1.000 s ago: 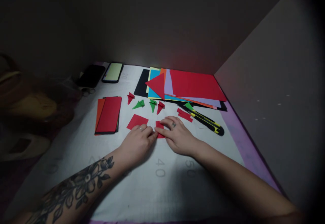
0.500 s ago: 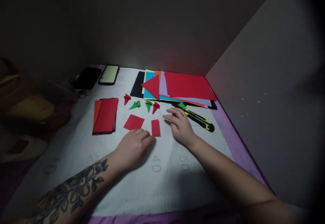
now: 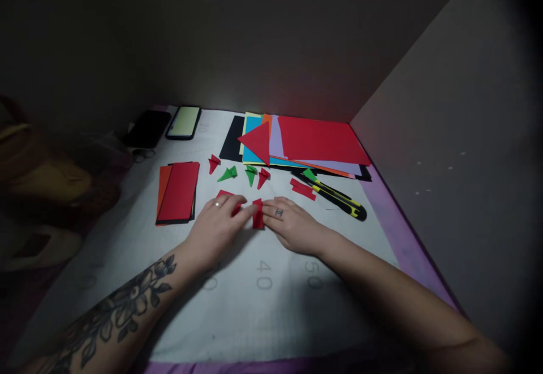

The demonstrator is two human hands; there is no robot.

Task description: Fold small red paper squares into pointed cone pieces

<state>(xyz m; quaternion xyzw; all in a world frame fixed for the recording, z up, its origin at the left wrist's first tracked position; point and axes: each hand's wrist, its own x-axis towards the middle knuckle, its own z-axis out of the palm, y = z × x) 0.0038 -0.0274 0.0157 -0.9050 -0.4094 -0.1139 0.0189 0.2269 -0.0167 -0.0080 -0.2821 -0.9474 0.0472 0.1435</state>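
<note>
A small red paper rectangle (image 3: 258, 218) sits on the white mat between my two hands. My left hand (image 3: 216, 224) reaches over a red paper square (image 3: 224, 193), mostly hidden beneath it, with the thumb at the rectangle's left edge. From the other side, my right hand (image 3: 292, 221) presses its fingertips together against the right edge. Red paper strips (image 3: 302, 188) lie beyond the right hand, beside a black-and-yellow utility knife (image 3: 339, 197). Farther back stand small folded red pieces (image 3: 263, 178) and green pieces (image 3: 228, 173).
Coloured paper sheets (image 3: 322, 139) are stacked along the back wall, a red triangle (image 3: 259, 143) on top. Cut red and orange rectangles (image 3: 180, 193) lie at left. Behind are a phone (image 3: 184, 123), a dark flat object (image 3: 148, 129) and scissors handles (image 3: 143, 155).
My right hand has moved left to the small red rectangle, uncovering red strips by the knife. My left hand has shifted slightly forward, covering more of the red square.
</note>
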